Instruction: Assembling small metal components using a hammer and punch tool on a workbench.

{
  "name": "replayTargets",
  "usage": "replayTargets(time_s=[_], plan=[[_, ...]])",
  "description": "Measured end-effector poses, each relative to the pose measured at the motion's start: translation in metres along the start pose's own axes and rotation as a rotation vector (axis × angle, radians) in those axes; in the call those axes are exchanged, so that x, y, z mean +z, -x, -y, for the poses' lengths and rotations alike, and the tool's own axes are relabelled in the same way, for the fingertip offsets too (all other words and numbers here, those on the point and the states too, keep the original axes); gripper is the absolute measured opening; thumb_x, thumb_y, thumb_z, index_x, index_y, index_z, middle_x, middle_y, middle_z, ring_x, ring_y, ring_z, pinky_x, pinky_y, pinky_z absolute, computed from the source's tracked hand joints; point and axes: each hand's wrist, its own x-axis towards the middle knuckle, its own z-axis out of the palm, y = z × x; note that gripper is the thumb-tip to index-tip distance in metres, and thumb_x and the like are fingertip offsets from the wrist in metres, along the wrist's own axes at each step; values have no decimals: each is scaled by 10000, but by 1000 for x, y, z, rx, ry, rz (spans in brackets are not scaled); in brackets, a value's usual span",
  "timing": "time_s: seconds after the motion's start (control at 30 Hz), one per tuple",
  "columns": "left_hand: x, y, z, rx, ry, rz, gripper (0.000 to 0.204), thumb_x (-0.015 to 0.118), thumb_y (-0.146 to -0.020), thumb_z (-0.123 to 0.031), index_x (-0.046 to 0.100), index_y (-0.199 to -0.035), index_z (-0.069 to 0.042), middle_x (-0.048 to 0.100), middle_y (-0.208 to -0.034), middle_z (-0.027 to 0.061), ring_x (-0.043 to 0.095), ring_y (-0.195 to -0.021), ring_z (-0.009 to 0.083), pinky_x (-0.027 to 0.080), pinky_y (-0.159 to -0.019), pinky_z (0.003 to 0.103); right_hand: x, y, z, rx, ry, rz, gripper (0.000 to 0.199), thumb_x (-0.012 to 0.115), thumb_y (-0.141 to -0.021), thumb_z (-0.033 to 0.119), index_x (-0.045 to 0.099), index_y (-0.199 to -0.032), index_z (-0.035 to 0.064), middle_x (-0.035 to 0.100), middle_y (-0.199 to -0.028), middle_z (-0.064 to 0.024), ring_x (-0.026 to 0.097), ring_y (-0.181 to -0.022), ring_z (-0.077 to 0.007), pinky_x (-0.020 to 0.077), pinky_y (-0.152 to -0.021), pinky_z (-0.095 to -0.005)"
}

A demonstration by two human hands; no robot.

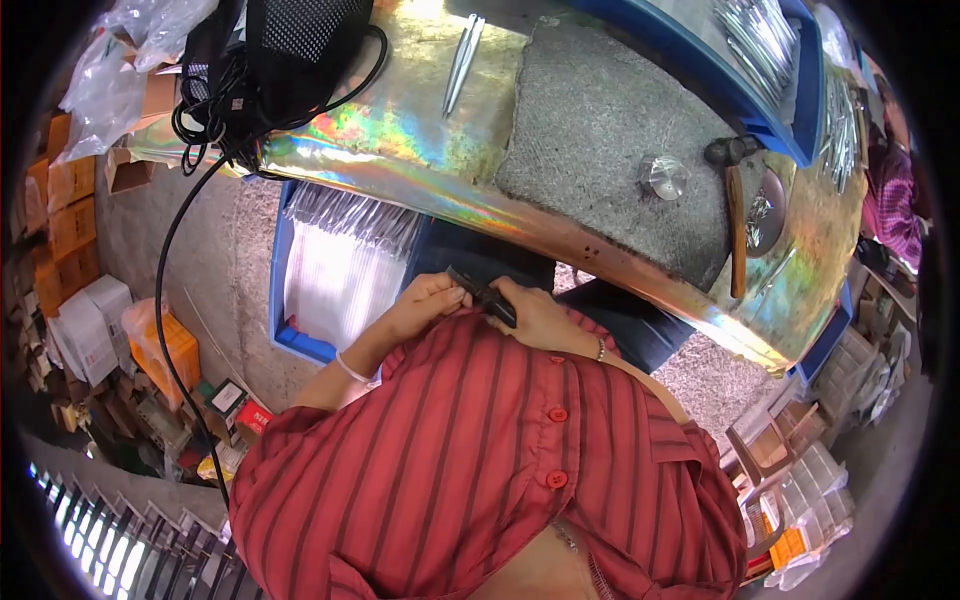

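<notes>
Close in front of my striped shirt, both hands hold a short, dark, narrow object point(493, 303); its exact kind does not show. My left hand point(428, 304) pinches its left end with closed fingers. My right hand point(540, 314) is wrapped round the other end, so part of the object is hidden. Just beyond them is the workbench edge. On the bench lies a rough grey stone slab point(600, 120) bearing a round silvery metal piece point(663, 177). A hammer point(737, 225) with a wooden handle rests along the slab's right side.
Slim metal tools point(463, 65) lie at the bench's back. A black mesh bag point(305, 40) trails a cable at the left. A dish point(768, 215) of small pieces sits right. Blue trays hold thin metal rods, one upper right point(810, 80), one below the bench point(278, 290). Another person point(895, 200) is far right.
</notes>
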Motion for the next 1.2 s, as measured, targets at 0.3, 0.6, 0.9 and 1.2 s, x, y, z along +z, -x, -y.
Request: replayTargets(time_s=[0.3, 0.6, 0.9, 1.2], plan=[[18, 4, -8, -200, 446, -139, 167, 520, -900, -197, 573, -827, -57, 497, -608, -9, 486, -558, 89, 390, -531, 225, 10, -1, -16, -79, -51, -31, 347, 661, -764, 175, 472, -1024, 44, 600, -773, -204, 604, -736, -381, 448, -587, -429], [16, 6, 17, 267, -1023, -347, 166, 518, -874, -146, 523, -1014, -58, 589, -720, 131, 575, -570, 319, 443, -473, 376, 5, -6, -8, 15, -6, 1, 382, 674, -751, 245, 475, -985, 18, 606, -802, -222, 595, -754, -396, 462, -620, -453], [21, -4, -16, 86, -182, -187, 197, 450, -930, -171, 533, -971, 3, 557, -711, 52, 551, -658, 136, 412, -570, 259, -20, -9, -11, 19, -161, 214, 448, 624, -819, 325, 421, -1087, 28, 550, -867, -202, 575, -830, -340, 445, -717, -391], [23, -3, -35, -46, 107, -33, 228, 417, -962, -199, 534, -979, -4, 389, -663, -45, 330, -585, 41, 277, -524, 175, -40, -6, 3, -94, -314, 409, 522, 550, -888, 337, 318, -1230, 18, 461, -1108, -159, 452, -1061, -218, 361, -905, -311]])
